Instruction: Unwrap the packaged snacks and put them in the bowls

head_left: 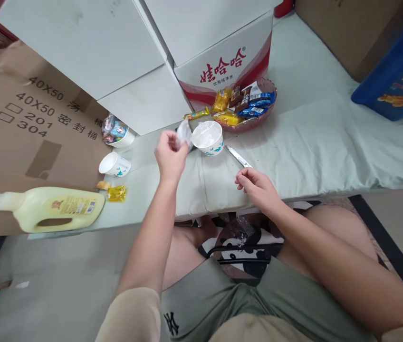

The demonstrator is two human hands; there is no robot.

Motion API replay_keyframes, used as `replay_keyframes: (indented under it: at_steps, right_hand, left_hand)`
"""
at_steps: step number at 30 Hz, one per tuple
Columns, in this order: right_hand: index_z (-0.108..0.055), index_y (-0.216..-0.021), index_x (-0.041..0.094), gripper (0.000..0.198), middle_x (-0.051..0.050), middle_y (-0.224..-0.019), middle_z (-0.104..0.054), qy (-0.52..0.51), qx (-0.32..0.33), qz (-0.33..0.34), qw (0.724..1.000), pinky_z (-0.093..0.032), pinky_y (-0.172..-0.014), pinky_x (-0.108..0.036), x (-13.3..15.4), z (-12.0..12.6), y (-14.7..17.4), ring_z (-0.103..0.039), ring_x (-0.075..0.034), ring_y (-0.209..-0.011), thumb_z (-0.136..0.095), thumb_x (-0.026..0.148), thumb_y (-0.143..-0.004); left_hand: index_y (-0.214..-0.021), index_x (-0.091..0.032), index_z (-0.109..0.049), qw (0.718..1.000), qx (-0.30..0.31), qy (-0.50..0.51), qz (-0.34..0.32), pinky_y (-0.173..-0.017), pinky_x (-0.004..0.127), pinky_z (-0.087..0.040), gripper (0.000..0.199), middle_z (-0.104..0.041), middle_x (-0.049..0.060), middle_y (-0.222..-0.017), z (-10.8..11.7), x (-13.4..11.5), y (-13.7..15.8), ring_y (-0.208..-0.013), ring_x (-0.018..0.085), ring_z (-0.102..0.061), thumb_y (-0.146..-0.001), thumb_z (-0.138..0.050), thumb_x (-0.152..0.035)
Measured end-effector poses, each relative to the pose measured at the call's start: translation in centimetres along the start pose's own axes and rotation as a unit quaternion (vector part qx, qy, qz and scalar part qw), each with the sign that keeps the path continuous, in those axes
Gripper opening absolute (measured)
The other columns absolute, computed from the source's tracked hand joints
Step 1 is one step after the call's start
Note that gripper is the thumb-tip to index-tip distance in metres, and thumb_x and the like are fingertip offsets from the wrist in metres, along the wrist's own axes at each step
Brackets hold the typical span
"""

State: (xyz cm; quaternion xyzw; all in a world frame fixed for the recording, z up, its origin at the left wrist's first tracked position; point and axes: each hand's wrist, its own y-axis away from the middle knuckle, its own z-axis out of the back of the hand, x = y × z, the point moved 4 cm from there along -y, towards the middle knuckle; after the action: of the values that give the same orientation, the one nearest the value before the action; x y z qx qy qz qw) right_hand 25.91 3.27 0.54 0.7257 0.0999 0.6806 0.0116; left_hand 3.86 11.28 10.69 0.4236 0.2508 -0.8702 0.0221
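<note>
My left hand (170, 156) is closed on a crumpled, translucent plastic wrapper (184, 135), held just left of a white paper cup (207, 137) with blue-green marks. Clear film or plastic shows inside that cup. Near the table's front edge, my right hand (256, 187) has its fingers curled together, and nothing shows in them. A white utility knife (237, 156) lies on the cloth right beyond these fingers, its near end close to the knuckles. Behind the cup lies a yellow-green snack stick (196, 114). Something dark beside the wrapper is mostly hidden.
A pink glass bowl (258, 122) of packaged snacks stands behind the cup, against white cartons (223, 61). To the left are a tipped paper cup (114, 164), a filled cup (125, 138), a yellow packet (116, 193) and a detergent bottle (62, 209). A blue box (394, 80) stands right.
</note>
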Motion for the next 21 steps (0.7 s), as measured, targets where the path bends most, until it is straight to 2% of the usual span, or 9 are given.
replay_keyframes:
  at_steps: [2,4,6,8,10,14,17,21]
  right_hand:
    - [-0.057,-0.081,0.021,0.021,-0.002,-0.079,-0.064,0.003,0.006,-0.001,1.000,-0.045,-0.069,-0.030,-0.2,-0.2,-0.1,-0.058,-0.015,-0.071,-0.056,0.043,-0.082]
    - [-0.057,-0.081,0.022,0.021,-0.001,-0.077,-0.062,0.006,0.011,0.000,1.000,-0.045,-0.069,-0.031,-0.4,-0.4,-0.2,-0.058,-0.016,-0.071,-0.055,0.042,-0.082]
    - [-0.057,-0.080,0.022,0.021,-0.001,-0.075,-0.060,0.010,0.013,0.004,1.000,-0.044,-0.068,-0.031,-0.5,-0.4,-0.3,-0.056,-0.016,-0.071,-0.054,0.042,-0.082]
    - [-0.056,-0.079,0.022,0.020,-0.001,-0.073,-0.059,0.013,0.013,0.005,1.000,-0.042,-0.066,-0.030,-0.5,-0.2,-0.4,-0.054,-0.016,-0.069,-0.053,0.042,-0.083]
    - [-0.056,-0.080,0.022,0.020,0.000,-0.071,-0.057,0.014,0.011,0.000,1.000,-0.041,-0.065,-0.030,-0.5,-0.1,-0.4,-0.053,-0.016,-0.069,-0.053,0.041,-0.084]
    - [-0.056,-0.080,0.023,0.019,0.000,-0.071,-0.057,0.019,0.014,-0.014,1.000,-0.040,-0.068,-0.032,-0.3,0.0,-0.5,-0.054,-0.017,-0.070,-0.053,0.041,-0.083]
    - [-0.057,-0.080,0.023,0.020,0.000,-0.072,-0.057,0.022,0.028,-0.017,0.999,-0.040,-0.068,-0.032,0.0,-0.3,-0.7,-0.054,-0.017,-0.070,-0.052,0.042,-0.083]
    - [-0.057,-0.080,0.023,0.022,0.000,-0.071,-0.056,0.029,0.035,-0.015,0.999,-0.039,-0.066,-0.032,0.2,-0.6,-0.8,-0.053,-0.017,-0.069,-0.051,0.044,-0.083]
  left_hand:
    - [-0.074,-0.021,-0.051,0.995,0.022,-0.076,-0.059,-0.066,0.024,-0.039,0.022,-0.053,-0.002,-0.076,-1.4,-0.9,-2.8,-0.069,0.013,-0.049,-0.068,-0.067,-0.008]
    - [-0.070,-0.021,-0.053,0.980,0.105,-0.151,-0.080,-0.070,0.026,-0.040,0.024,-0.053,-0.001,-0.072,-3.7,-1.3,-4.8,-0.071,0.015,-0.051,-0.064,-0.065,-0.002]
    - [-0.063,-0.021,-0.053,0.940,0.241,-0.235,-0.056,-0.069,0.029,-0.039,0.027,-0.051,-0.001,-0.063,-6.2,-1.2,-5.7,-0.070,0.018,-0.053,-0.056,-0.067,0.002]
    - [-0.054,-0.020,-0.054,0.885,0.360,-0.294,-0.019,-0.068,0.030,-0.038,0.028,-0.048,-0.001,-0.056,-7.9,-1.1,-6.0,-0.067,0.020,-0.054,-0.050,-0.070,0.002]
    - [-0.048,-0.020,-0.055,0.851,0.425,-0.309,0.015,-0.066,0.031,-0.037,0.027,-0.047,0.000,-0.052,-8.8,-1.3,-6.4,-0.064,0.021,-0.055,-0.049,-0.073,0.000]
    - [-0.046,-0.019,-0.060,0.831,0.461,-0.300,0.081,-0.063,0.030,-0.038,0.020,-0.051,0.001,-0.051,-9.7,-1.3,-7.7,-0.059,0.020,-0.056,-0.049,-0.072,-0.004]
    - [-0.052,-0.020,-0.065,0.819,0.474,-0.309,0.094,-0.063,0.028,-0.042,0.017,-0.056,0.000,-0.053,-10.7,-0.2,-7.9,-0.062,0.020,-0.059,-0.046,-0.073,-0.006]
    - [-0.071,-0.022,-0.074,0.862,0.430,-0.265,0.046,-0.072,0.027,-0.049,0.018,-0.063,0.002,-0.063,-12.5,0.7,-7.4,-0.076,0.022,-0.065,-0.053,-0.078,-0.021]
